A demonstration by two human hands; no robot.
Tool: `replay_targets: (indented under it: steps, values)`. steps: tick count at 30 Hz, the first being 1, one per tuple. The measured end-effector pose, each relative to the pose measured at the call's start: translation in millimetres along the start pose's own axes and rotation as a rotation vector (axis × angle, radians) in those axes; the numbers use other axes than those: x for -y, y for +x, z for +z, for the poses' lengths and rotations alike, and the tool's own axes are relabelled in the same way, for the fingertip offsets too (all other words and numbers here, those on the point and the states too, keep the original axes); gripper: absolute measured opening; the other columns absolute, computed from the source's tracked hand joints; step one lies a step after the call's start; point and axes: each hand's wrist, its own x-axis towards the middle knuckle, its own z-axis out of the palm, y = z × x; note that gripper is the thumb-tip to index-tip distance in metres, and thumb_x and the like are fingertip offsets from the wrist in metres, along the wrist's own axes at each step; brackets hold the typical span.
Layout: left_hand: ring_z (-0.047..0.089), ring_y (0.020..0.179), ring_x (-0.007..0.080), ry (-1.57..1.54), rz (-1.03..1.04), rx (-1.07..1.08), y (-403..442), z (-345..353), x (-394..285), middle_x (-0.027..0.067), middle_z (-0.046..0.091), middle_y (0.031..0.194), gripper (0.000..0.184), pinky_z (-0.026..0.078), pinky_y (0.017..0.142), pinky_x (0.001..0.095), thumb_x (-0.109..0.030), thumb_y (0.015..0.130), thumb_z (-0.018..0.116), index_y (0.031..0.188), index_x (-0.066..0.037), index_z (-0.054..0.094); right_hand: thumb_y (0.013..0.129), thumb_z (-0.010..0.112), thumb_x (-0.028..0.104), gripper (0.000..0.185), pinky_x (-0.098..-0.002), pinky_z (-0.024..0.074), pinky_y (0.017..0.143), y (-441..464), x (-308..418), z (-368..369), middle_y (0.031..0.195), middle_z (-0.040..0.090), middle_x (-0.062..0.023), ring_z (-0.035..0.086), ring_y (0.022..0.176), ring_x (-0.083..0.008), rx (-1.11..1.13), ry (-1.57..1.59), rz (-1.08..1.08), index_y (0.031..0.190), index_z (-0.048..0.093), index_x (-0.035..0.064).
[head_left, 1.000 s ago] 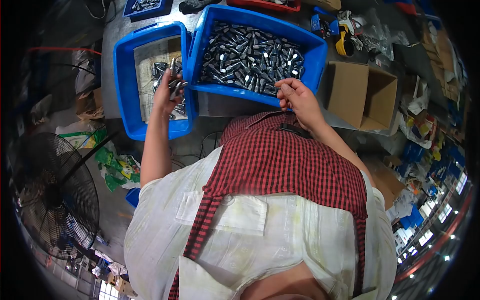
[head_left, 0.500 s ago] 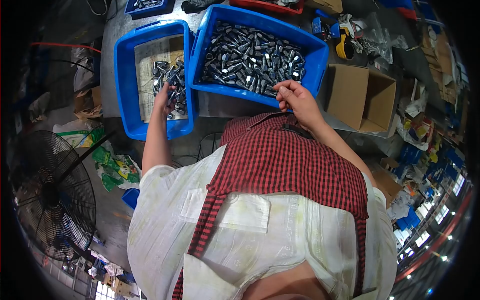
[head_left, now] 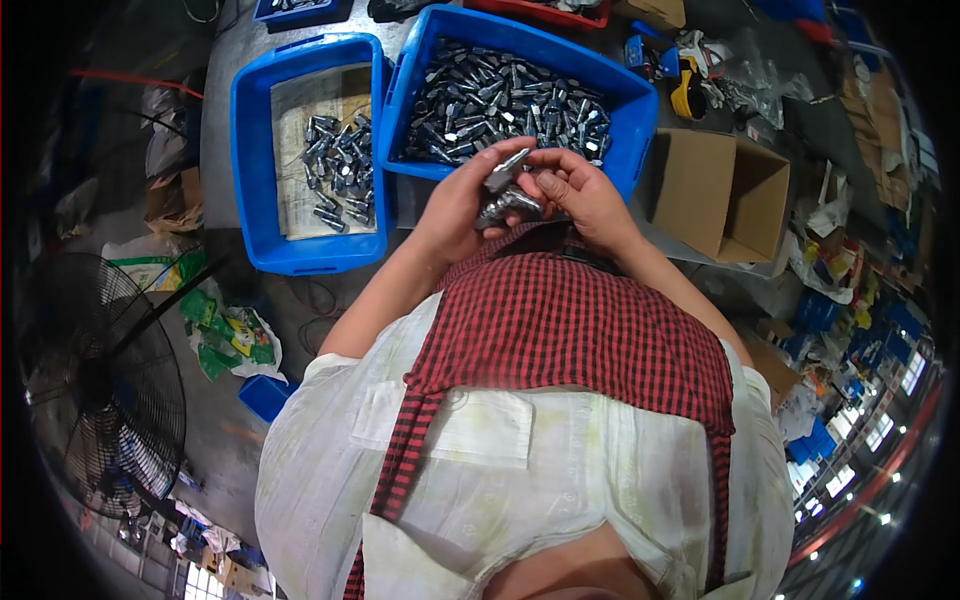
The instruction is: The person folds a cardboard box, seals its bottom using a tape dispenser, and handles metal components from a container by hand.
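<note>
My left hand [head_left: 462, 208] is closed around several dark metal parts [head_left: 508, 200] at the front edge of the large blue bin [head_left: 645, 125]. Touching the same parts from the right is my right hand [head_left: 585, 198], its fingers curled in; whether it grips one is hidden. Many metal bits [head_left: 500, 95] fill the large bin. To its left, the narrower blue bin [head_left: 250, 160] holds a smaller pile of bits [head_left: 338, 155] on a worn paper or board liner [head_left: 290, 140].
An open cardboard box [head_left: 695, 190] stands right of the large bin. Behind it are a yellow and black tape-like item [head_left: 689, 88] and plastic bags [head_left: 750, 85]. A red bin [head_left: 560, 10] is at the back. A black fan [head_left: 100, 380] stands at left.
My left hand has moved right, out of the narrower bin, and now holds metal parts beside my right hand. My right hand has shifted slightly left to meet it.
</note>
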Motion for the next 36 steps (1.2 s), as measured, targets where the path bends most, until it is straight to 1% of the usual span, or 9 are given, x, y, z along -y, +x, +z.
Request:
replay_targets:
  steps: [7, 11, 14, 18, 21, 25, 27, 34, 36]
  values:
    - [0.052, 0.054, 0.0119, 0.046, -0.053, 0.089, 12, 10, 10, 0.0048, 0.059, 0.078, 0.047, 0.035, 0.038, 0.0180, -0.033, 0.099, 0.030, 0.137, -0.006, 0.035, 0.093, 0.055, 0.015, 0.026, -0.0199, 0.0466, 0.067, -10, -4, -10, 0.090, 0.060, -0.0052, 0.056, 0.075, -0.0080, -0.039, 0.234, -0.021, 0.114, 0.052, -0.0004]
    - [0.054, 0.060, 0.0114, 0.086, -0.129, 0.148, 14, 9, 16, 0.0065, 0.061, 0.081, 0.044, 0.044, 0.051, 0.0219, -0.033, 0.099, 0.034, 0.133, -0.007, 0.039, 0.093, 0.054, 0.014, 0.022, -0.0182, 0.0452, 0.060, -14, 1, -9, 0.086, 0.059, -0.0040, 0.055, 0.071, -0.0079, -0.005, 0.319, 0.001, 0.110, 0.055, -0.0003]
    - [0.056, 0.066, 0.0115, 0.147, -0.232, -0.013, 13, 12, 19, 0.0049, 0.062, 0.085, 0.035, 0.045, 0.054, 0.0227, -0.034, 0.098, 0.036, 0.119, -0.008, 0.048, 0.093, 0.053, 0.012, 0.019, -0.0172, 0.0447, 0.060, -13, -9, -10, 0.083, 0.057, -0.0012, 0.052, 0.069, -0.0065, -0.105, 0.262, -0.025, 0.107, 0.057, -0.0003]
    - [0.057, 0.077, 0.0102, 0.267, -0.174, -0.113, 8, 8, 19, 0.0037, 0.063, 0.088, 0.028, 0.046, 0.064, 0.0250, -0.031, 0.097, 0.039, 0.109, -0.009, 0.051, 0.094, 0.052, 0.013, 0.021, -0.0176, 0.0456, 0.065, -11, -10, -13, 0.082, 0.055, 0.0002, 0.051, 0.070, -0.0054, -0.144, 0.200, -0.079, 0.109, 0.058, 0.0006]
    - [0.056, 0.065, 0.0106, 0.234, -0.149, -0.131, 6, 12, 18, 0.0052, 0.062, 0.088, 0.032, 0.043, 0.052, 0.0193, -0.032, 0.098, 0.035, 0.105, -0.006, 0.053, 0.095, 0.050, 0.014, 0.024, -0.0180, 0.0457, 0.068, -12, -7, -12, 0.082, 0.055, 0.0006, 0.052, 0.072, -0.0051, -0.121, 0.290, -0.045, 0.114, 0.057, 0.0015]
    - [0.054, 0.060, 0.0100, 0.192, -0.213, -0.042, 10, 0, 20, 0.0051, 0.062, 0.085, 0.033, 0.041, 0.048, 0.0192, -0.031, 0.098, 0.035, 0.103, -0.004, 0.054, 0.096, 0.048, 0.015, 0.026, -0.0176, 0.0460, 0.067, -10, -8, -14, 0.082, 0.056, 0.0003, 0.052, 0.071, -0.0050, -0.116, 0.266, -0.024, 0.117, 0.056, 0.0017]
    - [0.052, 0.053, 0.0093, 0.100, -0.260, -0.088, 12, 2, 23, 0.0049, 0.063, 0.081, 0.031, 0.033, 0.037, 0.0182, -0.029, 0.096, 0.038, 0.097, -0.004, 0.057, 0.096, 0.048, 0.014, 0.026, -0.0173, 0.0463, 0.066, -10, -7, -15, 0.083, 0.056, -0.0002, 0.052, 0.070, -0.0051, -0.114, 0.275, -0.009, 0.117, 0.056, 0.0015]
    - [0.051, 0.053, 0.0096, 0.050, -0.305, -0.068, 11, -2, 22, 0.0043, 0.062, 0.079, 0.031, 0.035, 0.038, 0.0190, -0.030, 0.096, 0.037, 0.098, -0.005, 0.057, 0.095, 0.049, 0.015, 0.027, -0.0168, 0.0458, 0.065, -9, -10, -15, 0.082, 0.056, 0.0005, 0.052, 0.069, -0.0047, -0.110, 0.259, -0.002, 0.117, 0.055, 0.0016]
    - [0.052, 0.060, 0.0069, 0.072, -0.174, -0.080, 8, 3, 20, 0.0035, 0.061, 0.083, 0.023, 0.038, 0.047, 0.0176, -0.025, 0.093, 0.048, 0.099, -0.005, 0.057, 0.093, 0.054, 0.017, 0.027, -0.0177, 0.0453, 0.065, -8, -9, -14, 0.084, 0.057, 0.0008, 0.052, 0.071, -0.0049, -0.112, 0.267, 0.021, 0.117, 0.056, 0.0027]
